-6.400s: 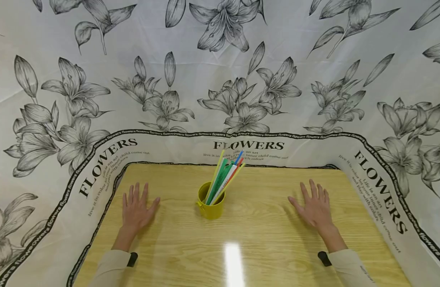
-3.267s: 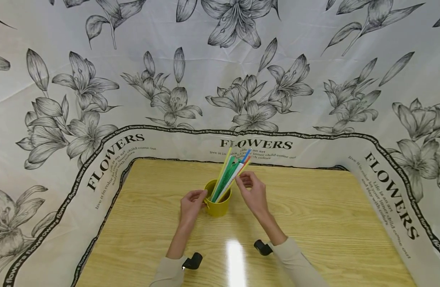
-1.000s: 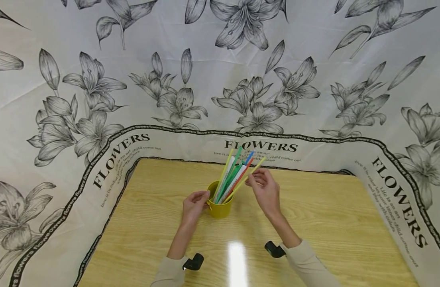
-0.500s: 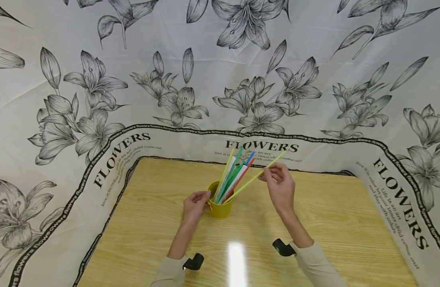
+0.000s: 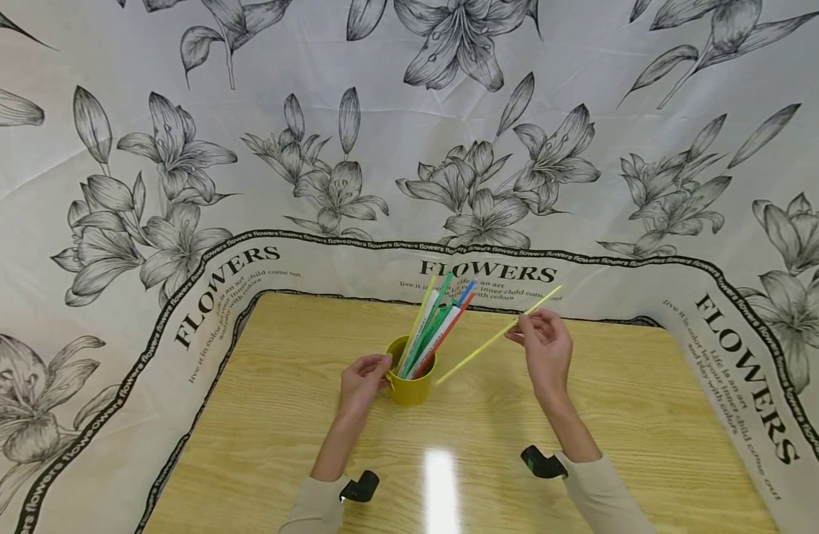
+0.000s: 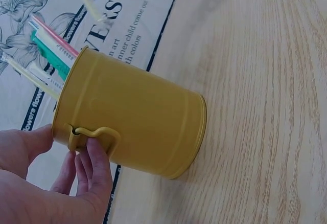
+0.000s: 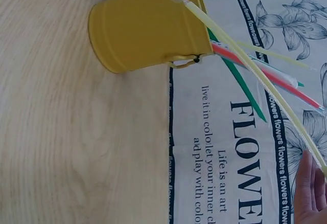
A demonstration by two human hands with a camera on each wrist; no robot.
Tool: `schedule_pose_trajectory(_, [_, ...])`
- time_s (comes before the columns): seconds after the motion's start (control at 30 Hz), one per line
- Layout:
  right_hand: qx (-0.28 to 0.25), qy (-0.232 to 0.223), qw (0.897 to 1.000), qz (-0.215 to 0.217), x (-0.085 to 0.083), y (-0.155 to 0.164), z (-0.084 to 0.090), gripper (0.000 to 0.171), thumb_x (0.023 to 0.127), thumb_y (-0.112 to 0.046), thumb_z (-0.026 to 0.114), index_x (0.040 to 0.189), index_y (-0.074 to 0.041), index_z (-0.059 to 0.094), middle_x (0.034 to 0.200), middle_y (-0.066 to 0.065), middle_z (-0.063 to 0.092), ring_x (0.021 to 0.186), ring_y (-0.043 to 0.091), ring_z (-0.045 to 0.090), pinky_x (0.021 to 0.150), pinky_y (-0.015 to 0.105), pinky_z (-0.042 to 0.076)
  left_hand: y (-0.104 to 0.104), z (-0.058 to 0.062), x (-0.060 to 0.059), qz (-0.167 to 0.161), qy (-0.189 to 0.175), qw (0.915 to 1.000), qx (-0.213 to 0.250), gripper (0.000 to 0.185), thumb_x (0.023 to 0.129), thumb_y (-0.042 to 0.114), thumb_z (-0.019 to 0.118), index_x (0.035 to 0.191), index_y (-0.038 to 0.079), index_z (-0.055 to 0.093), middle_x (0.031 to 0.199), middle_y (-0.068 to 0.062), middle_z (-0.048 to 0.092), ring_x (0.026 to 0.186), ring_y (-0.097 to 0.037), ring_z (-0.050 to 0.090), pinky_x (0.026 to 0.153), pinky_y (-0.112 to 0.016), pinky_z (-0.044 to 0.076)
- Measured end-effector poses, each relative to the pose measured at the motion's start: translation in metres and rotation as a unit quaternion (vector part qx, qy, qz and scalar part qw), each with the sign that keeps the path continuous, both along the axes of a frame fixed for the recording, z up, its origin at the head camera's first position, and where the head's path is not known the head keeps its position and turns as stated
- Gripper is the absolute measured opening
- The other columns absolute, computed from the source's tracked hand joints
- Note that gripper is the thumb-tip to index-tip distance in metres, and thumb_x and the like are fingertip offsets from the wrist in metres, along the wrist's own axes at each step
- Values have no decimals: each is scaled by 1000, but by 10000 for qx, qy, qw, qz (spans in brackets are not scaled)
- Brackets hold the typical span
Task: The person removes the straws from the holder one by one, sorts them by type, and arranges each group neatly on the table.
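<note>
A small yellow metal bucket [image 5: 412, 391] stands on the table, several wrapped straws [image 5: 443, 326] in green, white, red, blue and yellow leaning out of it. My left hand [image 5: 364, 386] grips it at the left side; in the left wrist view the thumb is at the rim and the fingers are at the side handle [image 6: 110, 132]. Right of the bucket, my right hand [image 5: 548, 348] pinches a yellow straw [image 5: 479, 351] near its upper end. That straw slants down to the left, its lower tip outside the bucket; clear wrapping shows at the tip in the right wrist view.
The wood-grain table [image 5: 303, 334] lies under both hands. A white cloth [image 5: 343, 274] with black flower prints and lettering rises along its back and sides. Black wrist cameras [image 5: 541, 463] sit by both sleeves.
From resting flat apart, both hands came to the bucket. My right hand then drew a yellow straw out of it, up and to the right. The left hand has stayed at the bucket.
</note>
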State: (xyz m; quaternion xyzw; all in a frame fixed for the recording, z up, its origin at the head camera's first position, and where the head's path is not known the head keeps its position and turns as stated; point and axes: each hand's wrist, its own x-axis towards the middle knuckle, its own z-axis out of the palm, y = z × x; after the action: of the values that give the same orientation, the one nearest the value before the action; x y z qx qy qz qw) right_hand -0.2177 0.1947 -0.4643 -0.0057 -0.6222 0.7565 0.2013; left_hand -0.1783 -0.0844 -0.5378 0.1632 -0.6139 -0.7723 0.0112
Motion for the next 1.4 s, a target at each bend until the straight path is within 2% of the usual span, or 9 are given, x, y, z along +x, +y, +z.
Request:
schedule_pose_trajectory(0.37, [244,-772,9966,180,2,0,-37,20,100,1,63,116,12,57,88,8,69,74,14,69,72,30,62,-1,0,0,-29,30,10000,-27,37,98,20,74,118,-9,65,96,-8,66,81,-12,64,87,-42,60])
schedule_pose_trajectory(0.6, [797,-1193,9889,390,3,-7,-60,27,101,-2,64,123,12,58,93,8,69,74,8,68,72,27,61,-2,0,0,-60,62,10000,28,38,98,21,74,120,-9,64,99,-10,66,81,-12,64,86,-40,60])
schedule_pose_trajectory(0.77, [947,-1428,9836,567,3,-13,-75,29,101,-3,65,125,12,58,90,0,70,74,6,68,72,26,61,-3,1,2,-138,34,9999,-35,40,98,23,74,121,-8,64,100,-10,65,82,-12,65,88,-42,59])
schedule_pose_trajectory(0.83, [1006,-1516,9812,644,4,-15,-80,31,101,-4,65,126,12,58,92,2,71,74,6,68,72,27,61,-3,1,2,-161,8,9998,-72,40,98,25,74,120,-7,65,101,-11,66,83,-12,65,90,-44,59])
schedule_pose_trajectory(1.0, [1127,-1755,9744,836,3,-19,-93,33,101,-4,65,128,13,57,106,24,69,74,7,68,76,33,62,-4,1,1,-177,-37,9998,-91,39,98,26,74,120,-5,65,105,-14,67,85,-14,66,93,-47,57])
schedule_pose_trajectory(1.1, [1291,-1854,9703,862,2,-21,-101,33,101,-4,65,127,14,58,109,30,67,72,6,68,76,34,62,-4,1,0,-188,-48,9998,-80,39,98,26,74,120,-6,65,103,-12,67,86,-16,67,93,-46,57])
schedule_pose_trajectory(1.27, [1612,-1920,9649,777,2,-26,-109,28,101,-4,65,122,14,61,109,33,68,70,8,68,69,28,61,-4,0,0,-199,-46,9998,-70,40,98,27,75,119,-6,65,101,-11,67,85,-18,67,92,-46,58])
schedule_pose_trajectory(1.4, [1812,-1950,9614,692,2,-29,-116,24,99,-3,67,116,14,64,100,30,70,68,11,68,63,23,60,-4,0,1,-186,-39,9998,-75,40,98,27,75,119,-6,66,102,-12,67,84,-15,67,91,-46,58])
